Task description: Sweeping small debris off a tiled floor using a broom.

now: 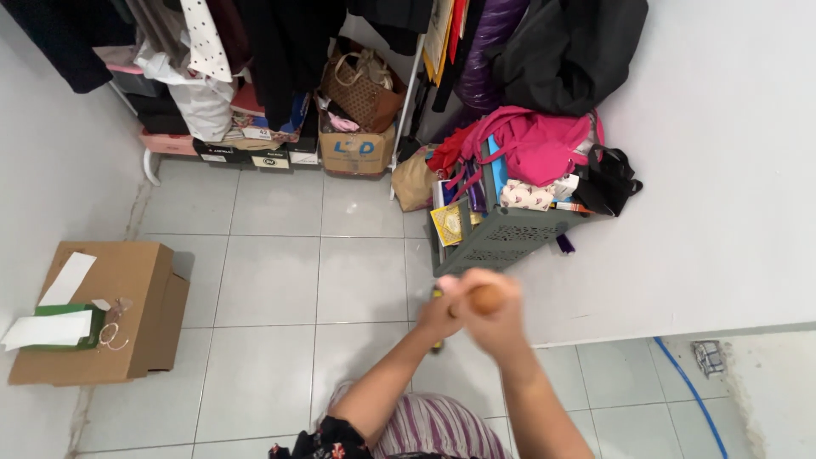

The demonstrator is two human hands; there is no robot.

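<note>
Head view shows both blurred hands, left hand and right hand, fingers wrapped together round a smooth rounded orange-brown wooden handle above the glossy tiled floor, near a grey perforated plastic basket.

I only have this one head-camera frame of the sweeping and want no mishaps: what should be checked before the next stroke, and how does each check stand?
1. Both hands on the wooden handle end: ok; left hand and right hand are clasped there.
2. Lower end of the tool: cannot tell, hidden.
3. Tiled floor ahead: ok, bare.
4. Grey basket: not ok, close to the hands.
5. Cardboard box: ok, far off by the wall.
6. Grip firmness: cannot tell, blurred.
</note>
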